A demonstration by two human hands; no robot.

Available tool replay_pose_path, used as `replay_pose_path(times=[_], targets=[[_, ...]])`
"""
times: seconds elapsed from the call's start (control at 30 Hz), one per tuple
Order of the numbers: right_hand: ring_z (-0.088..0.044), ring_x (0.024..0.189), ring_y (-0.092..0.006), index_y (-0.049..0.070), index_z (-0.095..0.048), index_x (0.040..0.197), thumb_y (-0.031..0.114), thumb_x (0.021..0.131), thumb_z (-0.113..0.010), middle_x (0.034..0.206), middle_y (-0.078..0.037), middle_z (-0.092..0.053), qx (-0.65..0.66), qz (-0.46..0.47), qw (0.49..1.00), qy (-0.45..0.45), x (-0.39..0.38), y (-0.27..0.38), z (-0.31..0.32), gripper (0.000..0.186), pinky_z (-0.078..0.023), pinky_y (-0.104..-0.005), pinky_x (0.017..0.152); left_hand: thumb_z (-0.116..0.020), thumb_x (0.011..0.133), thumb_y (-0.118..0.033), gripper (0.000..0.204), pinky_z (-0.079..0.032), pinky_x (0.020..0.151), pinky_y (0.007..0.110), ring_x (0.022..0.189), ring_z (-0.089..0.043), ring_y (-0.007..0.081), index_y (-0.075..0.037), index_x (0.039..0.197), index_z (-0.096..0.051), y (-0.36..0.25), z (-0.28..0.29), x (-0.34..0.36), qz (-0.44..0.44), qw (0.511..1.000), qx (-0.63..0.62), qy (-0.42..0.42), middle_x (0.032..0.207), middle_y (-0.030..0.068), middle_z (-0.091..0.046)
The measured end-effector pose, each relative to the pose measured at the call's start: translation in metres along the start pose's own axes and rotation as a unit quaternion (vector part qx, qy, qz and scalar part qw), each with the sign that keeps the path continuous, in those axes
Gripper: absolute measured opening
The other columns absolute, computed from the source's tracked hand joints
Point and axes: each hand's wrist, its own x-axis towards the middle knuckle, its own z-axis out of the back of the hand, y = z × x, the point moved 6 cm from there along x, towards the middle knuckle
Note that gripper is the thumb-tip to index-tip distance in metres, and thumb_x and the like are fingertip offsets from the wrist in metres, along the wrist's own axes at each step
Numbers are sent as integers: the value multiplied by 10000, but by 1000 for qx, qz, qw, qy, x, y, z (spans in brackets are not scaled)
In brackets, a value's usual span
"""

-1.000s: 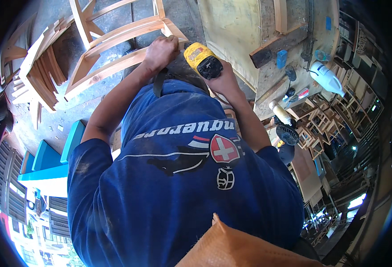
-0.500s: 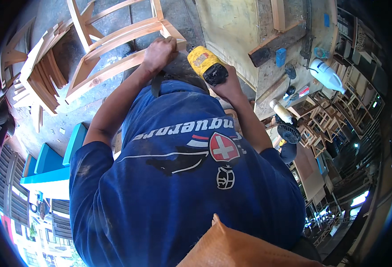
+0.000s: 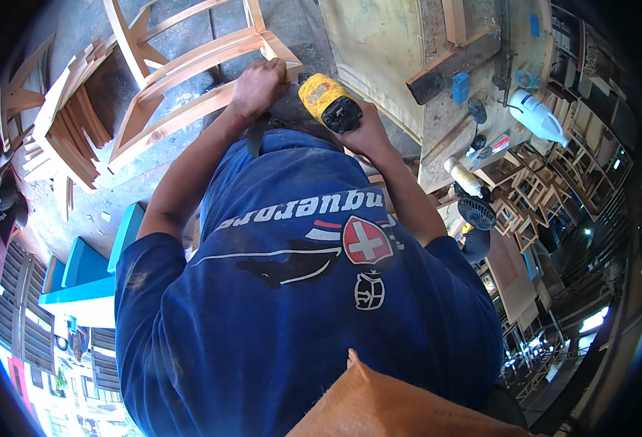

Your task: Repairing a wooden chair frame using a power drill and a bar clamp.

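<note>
My left hand is closed on the near right corner of a pale wooden chair-like frame with curved rails. My right hand grips a yellow-and-black power drill, angled toward that corner beside my left hand. The drill's front end is partly hidden, and I cannot tell whether it touches the wood. Both hands are just beyond my blue shirt.
Stacked curved wooden pieces lie at the left, above teal furniture. At right, a worn board surface bears a white jug, blue blocks and small items. A fan and many wooden chair frames are beyond.
The drill dipped slightly toward me half a second ago and is now back up and a little left, nearer the corner. My left hand keeps nearly the same place.
</note>
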Motion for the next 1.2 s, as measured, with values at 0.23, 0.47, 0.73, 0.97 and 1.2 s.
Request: replay_pose_path(times=[0.23, 0.47, 0.73, 0.97, 1.2], targets=[[-680, 858, -338, 37, -687, 957, 128, 647, -734, 855, -201, -688, 1, 7, 1000, -4, 0, 2, 1, 326, -537, -383, 755, -660, 752, -124, 170, -498, 737, 441, 829, -609, 347, -53, 841, -533, 2, -2, 1, 6, 1000, 3, 12, 858, 132, -617], [-671, 865, -355, 40, -685, 953, 171, 672, -739, 854, -206, -683, 3, -8, 1000, -12, 3, -5, -1, 315, -537, -381, 746, -649, 790, -178, 246, -492, 818, 448, 906, -615, 366, -8, 937, -550, 1, -3, 1, 7, 998, -5, 65, 944, 175, -635], [-648, 960, -169, 32, -619, 1154, 325, 731, -827, 1058, -79, -679, 96, -63, 993, -9, 7, -87, 39, 555, -501, -324, 870, -712, 743, -225, 368, -521, 757, 432, 867, -651, 339, -70, 1051, -585, -7, 5, 3, 19, 998, 44, 31, 948, 135, -659], [-484, 518, -113, 28, -580, 770, 104, 747, -613, 613, -38, -534, 441, -63, 874, 194, 62, -166, 19, 87, -387, -265, 531, -666, 759, -338, 405, -537, 734, 472, 841, -681, 350, -40, 991, -518, 3, 11, -5, 185, 943, 199, 192, 894, 197, -678], [-425, 486, -91, 42, -528, 695, 81, 738, -598, 577, -17, -453, 523, 9, 793, 313, 102, -168, -8, 91, -369, -257, 506, -627, 746, -252, 219, -534, 650, 487, 726, -668, 383, -57, 820, -559, 15, -3, 3, 194, 934, 248, 169, 763, 210, -662]])
